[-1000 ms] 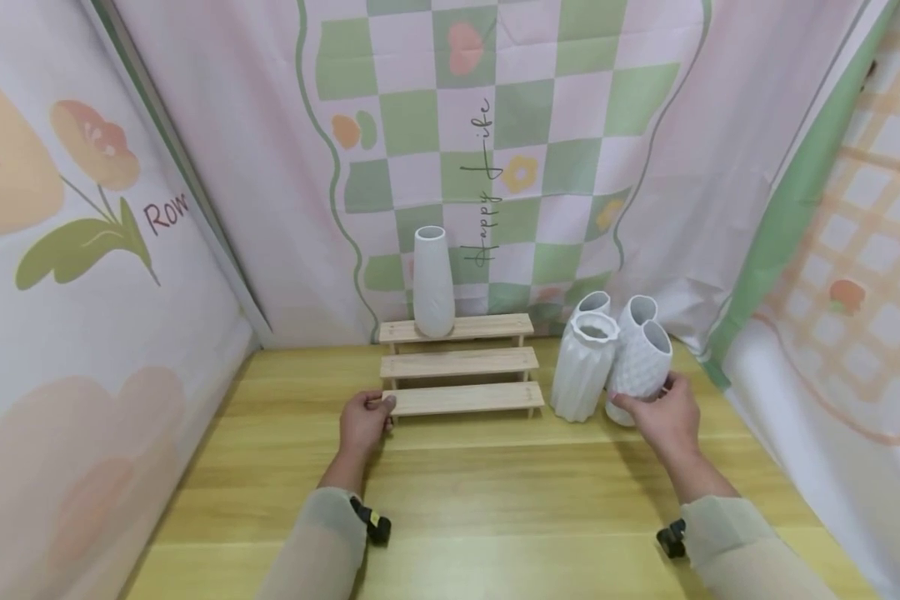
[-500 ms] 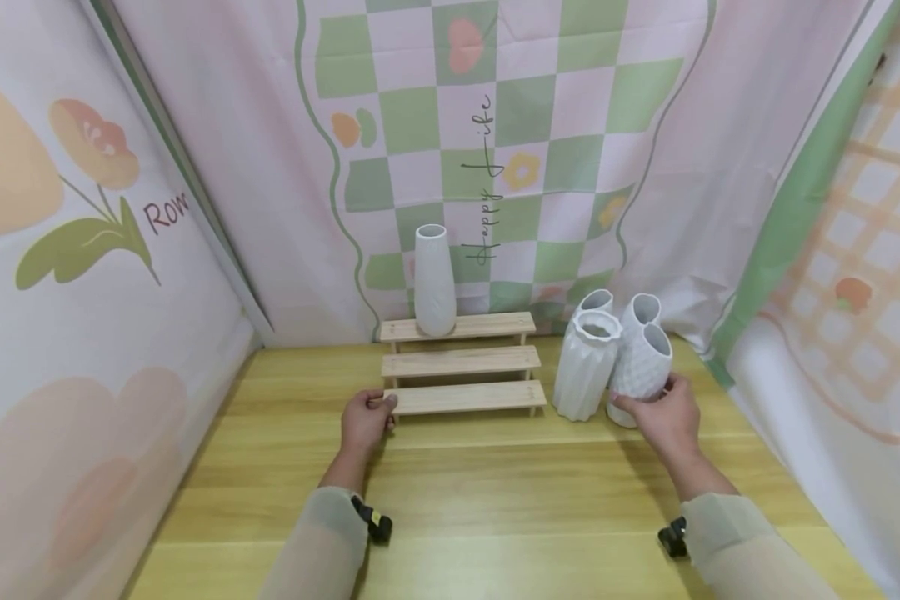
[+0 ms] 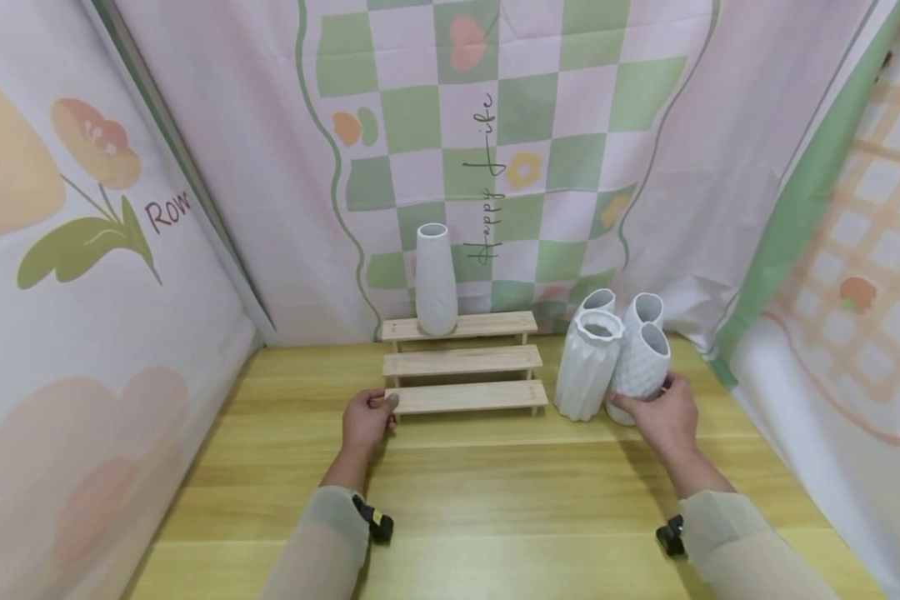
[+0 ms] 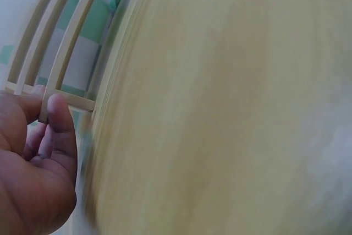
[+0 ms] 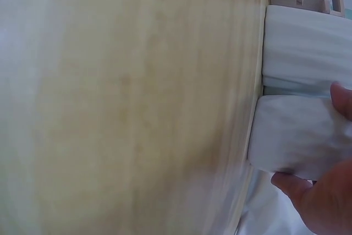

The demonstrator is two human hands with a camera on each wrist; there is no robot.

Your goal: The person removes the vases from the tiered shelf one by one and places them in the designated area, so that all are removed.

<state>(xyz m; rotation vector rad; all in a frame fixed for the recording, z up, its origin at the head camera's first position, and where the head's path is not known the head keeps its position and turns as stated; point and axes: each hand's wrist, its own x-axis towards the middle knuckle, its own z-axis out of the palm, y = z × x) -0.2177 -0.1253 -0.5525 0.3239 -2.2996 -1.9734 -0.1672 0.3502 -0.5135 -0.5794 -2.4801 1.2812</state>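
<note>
My left hand (image 3: pixel 366 421) pinches the left end of the lowest step of a pale wooden three-step display stand (image 3: pixel 465 398), thumb on top. In the left wrist view, the thumb and fingers close on that step's end (image 4: pixel 45 111). A tall smooth white vase (image 3: pixel 436 287) stands upright on the top step, left of its middle. My right hand (image 3: pixel 663 412) grips the lower part of a white vase with a diamond texture (image 3: pixel 640 367), thumb in front and fingers behind its right side. Its base is near the table, beside a fluted white vase (image 3: pixel 588 371).
Two more white vases stand behind, one rim (image 3: pixel 600 298) behind the fluted vase and another (image 3: pixel 647 307) behind the textured one. The wooden table (image 3: pixel 495 500) meets a checkered curtain (image 3: pixel 528 167) at the back. Printed cloth hangs on both sides.
The textured vase and right hand have shifted very slightly left relative to the fluted vase. The left hand stays on the stand. The head view has drifted a little.
</note>
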